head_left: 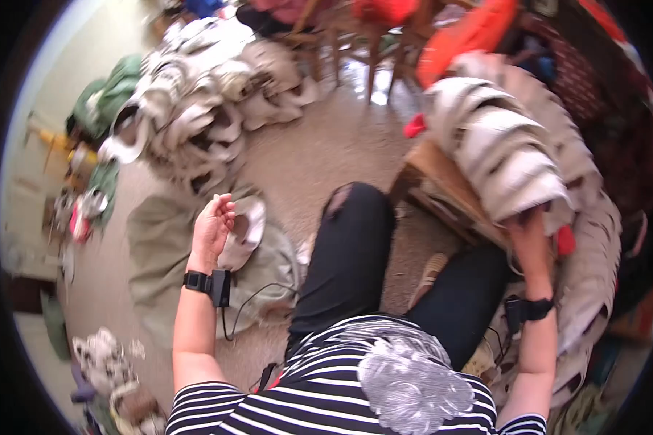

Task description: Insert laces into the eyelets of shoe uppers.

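Observation:
My left hand (214, 223) is raised over a greyish-green cloth sack (159, 254), its fingers loosely bent, with nothing visible in them. Close beside it, a single cream piece shaped like a shoe upper (248, 226) lies on the sack. On my right, a long stack of nested cream shoe uppers (493, 138) slants over a brown wooden box or stool (442, 177). My right hand (531, 217) grips the stack's near end; its fingers are mostly hidden inside the lowest upper.
A big heap of cream uppers (203, 109) lies at the far left. Another long nested row (591, 239) curves along my right. Wooden stool legs (370, 69) stand at the back, and an orange-red cloth (464, 40) lies behind the stack. Small pale bundles (105, 359) sit at lower left.

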Demonstrator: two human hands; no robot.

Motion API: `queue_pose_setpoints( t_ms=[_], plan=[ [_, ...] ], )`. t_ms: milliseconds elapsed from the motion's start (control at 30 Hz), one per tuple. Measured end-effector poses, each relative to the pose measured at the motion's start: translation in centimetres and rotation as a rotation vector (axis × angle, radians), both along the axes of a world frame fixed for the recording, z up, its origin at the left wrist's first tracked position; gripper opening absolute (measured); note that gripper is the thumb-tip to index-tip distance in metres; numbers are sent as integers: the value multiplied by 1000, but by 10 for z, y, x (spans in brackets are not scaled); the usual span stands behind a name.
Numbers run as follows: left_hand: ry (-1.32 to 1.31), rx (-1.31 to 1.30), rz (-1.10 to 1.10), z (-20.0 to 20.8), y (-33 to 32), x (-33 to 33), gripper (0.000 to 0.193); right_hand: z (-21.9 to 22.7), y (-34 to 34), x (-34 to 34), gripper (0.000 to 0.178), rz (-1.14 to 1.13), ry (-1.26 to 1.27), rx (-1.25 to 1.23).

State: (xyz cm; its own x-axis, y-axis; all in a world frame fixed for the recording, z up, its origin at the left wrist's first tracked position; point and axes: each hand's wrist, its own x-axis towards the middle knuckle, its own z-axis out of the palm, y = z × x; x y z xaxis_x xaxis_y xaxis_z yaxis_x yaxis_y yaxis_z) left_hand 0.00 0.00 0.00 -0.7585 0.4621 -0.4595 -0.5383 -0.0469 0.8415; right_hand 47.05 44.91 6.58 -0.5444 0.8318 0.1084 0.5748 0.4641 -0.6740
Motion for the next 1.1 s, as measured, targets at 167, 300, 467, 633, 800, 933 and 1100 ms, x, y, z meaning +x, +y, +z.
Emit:
queue_pose_setpoints(
  t_ms=[167, 300, 467, 633, 800, 933, 1100],
  plan=[
    [-104, -384, 305, -74, -124, -31, 15, -75, 73, 17, 55, 54, 39, 288],
    [-298, -476, 379, -169, -151, 14, 15, -62, 87, 38, 55, 82, -95, 429],
    [302, -956, 298, -237, -123, 1, 31, -48, 75, 57, 49, 12, 68, 79],
    [650, -1358, 64, -179, -53, -26, 79, -9, 50, 84, 43, -94, -117, 153],
    [419, -1588, 20, -202, -84, -60, 69, 15, 36, 103, 22, -209, 39, 68],
    [476, -1354, 113, -207, -91, -65, 41, 38, 20, 116, 16, -301, -105, -43],
    [761, -1111, 30, -161, -58, -61, 36, 47, -25, 98, 24, -289, -170, -126]
  ],
)
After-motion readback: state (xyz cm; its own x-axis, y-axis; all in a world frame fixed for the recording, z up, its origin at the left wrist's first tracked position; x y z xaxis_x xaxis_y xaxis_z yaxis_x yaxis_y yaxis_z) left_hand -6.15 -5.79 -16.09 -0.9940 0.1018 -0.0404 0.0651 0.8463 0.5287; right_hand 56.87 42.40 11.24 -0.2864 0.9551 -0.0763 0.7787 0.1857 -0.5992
